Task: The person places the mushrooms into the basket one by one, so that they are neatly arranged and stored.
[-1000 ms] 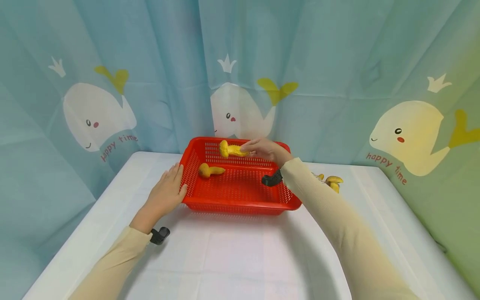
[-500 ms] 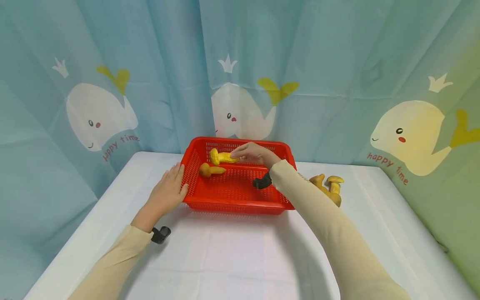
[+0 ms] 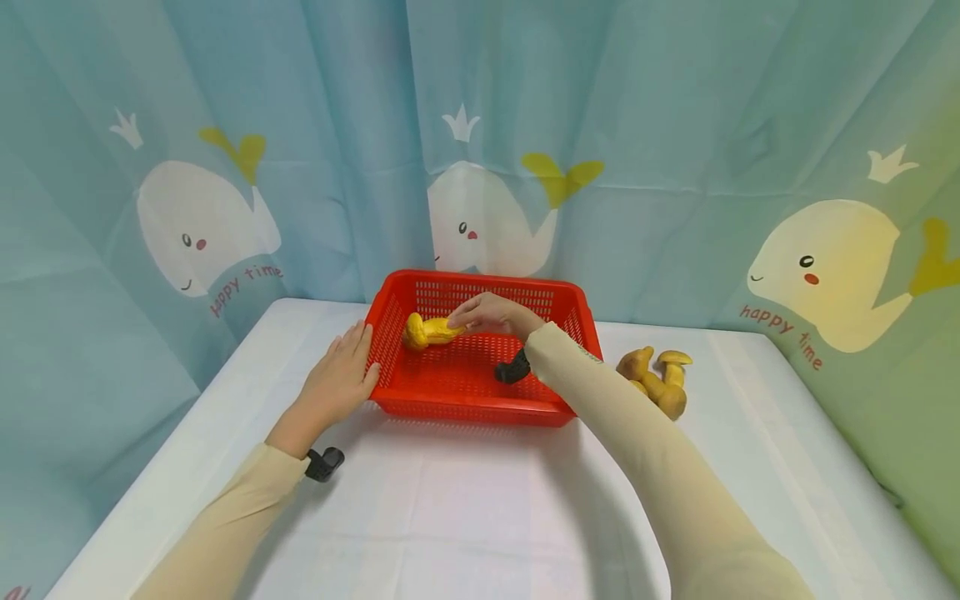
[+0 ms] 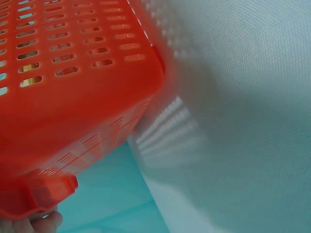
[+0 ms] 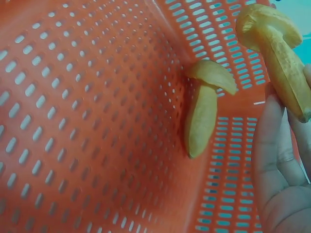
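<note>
My right hand (image 3: 497, 315) is over the inside of a red slotted plastic basket (image 3: 480, 403) and pinches a yellow mushroom (image 3: 442, 330) by its stem, cap pointing left. In the right wrist view the held mushroom (image 5: 279, 56) is above a second mushroom (image 5: 201, 114), which lies on the basket floor by the wall. From the head view, the held one mostly covers it. My left hand (image 3: 333, 379) rests against the basket's left side with straight fingers along the rim. In the left wrist view its fingertips (image 4: 44, 224) show just under the rim.
Several more yellow-brown mushrooms (image 3: 660, 385) lie in a cluster on the white tabletop (image 3: 450, 517), right of the basket and close to my right sleeve (image 3: 637, 433). A blue curtain (image 3: 660, 125) with whale prints hangs right behind the table.
My right hand has moved left and down into the basket with its mushroom, which now overlaps the one lying there. More of the cluster at right shows. The left hand stays at the rim.
</note>
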Motion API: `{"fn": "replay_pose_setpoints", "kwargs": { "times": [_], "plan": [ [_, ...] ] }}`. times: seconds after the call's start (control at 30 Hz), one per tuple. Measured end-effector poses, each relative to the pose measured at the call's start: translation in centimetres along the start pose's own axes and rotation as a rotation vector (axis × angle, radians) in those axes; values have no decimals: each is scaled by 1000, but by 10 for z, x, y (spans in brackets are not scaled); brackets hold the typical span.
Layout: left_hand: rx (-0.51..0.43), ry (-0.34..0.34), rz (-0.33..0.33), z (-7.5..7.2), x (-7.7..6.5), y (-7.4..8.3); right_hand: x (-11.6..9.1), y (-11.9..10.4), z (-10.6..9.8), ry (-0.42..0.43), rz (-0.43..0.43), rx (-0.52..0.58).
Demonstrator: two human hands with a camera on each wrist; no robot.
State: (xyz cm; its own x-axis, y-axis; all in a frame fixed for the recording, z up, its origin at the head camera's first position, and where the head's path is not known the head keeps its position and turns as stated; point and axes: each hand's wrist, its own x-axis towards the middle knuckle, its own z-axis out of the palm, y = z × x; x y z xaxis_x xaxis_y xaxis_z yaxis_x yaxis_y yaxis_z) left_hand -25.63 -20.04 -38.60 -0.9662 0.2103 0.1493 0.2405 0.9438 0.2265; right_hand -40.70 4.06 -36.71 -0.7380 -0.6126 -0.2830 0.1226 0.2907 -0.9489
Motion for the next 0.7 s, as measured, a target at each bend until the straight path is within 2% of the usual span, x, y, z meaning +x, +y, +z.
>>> {"fn": "replay_pose_setpoints", "kwargs": {
  "times": [0.5,0.7],
  "plan": [
    [1,19,4,-2,0,2,11,12,6,-29,17,-92],
    [0,10,-6,0,-1,2,14,18,10,-40,53,-127]
  ]
}}
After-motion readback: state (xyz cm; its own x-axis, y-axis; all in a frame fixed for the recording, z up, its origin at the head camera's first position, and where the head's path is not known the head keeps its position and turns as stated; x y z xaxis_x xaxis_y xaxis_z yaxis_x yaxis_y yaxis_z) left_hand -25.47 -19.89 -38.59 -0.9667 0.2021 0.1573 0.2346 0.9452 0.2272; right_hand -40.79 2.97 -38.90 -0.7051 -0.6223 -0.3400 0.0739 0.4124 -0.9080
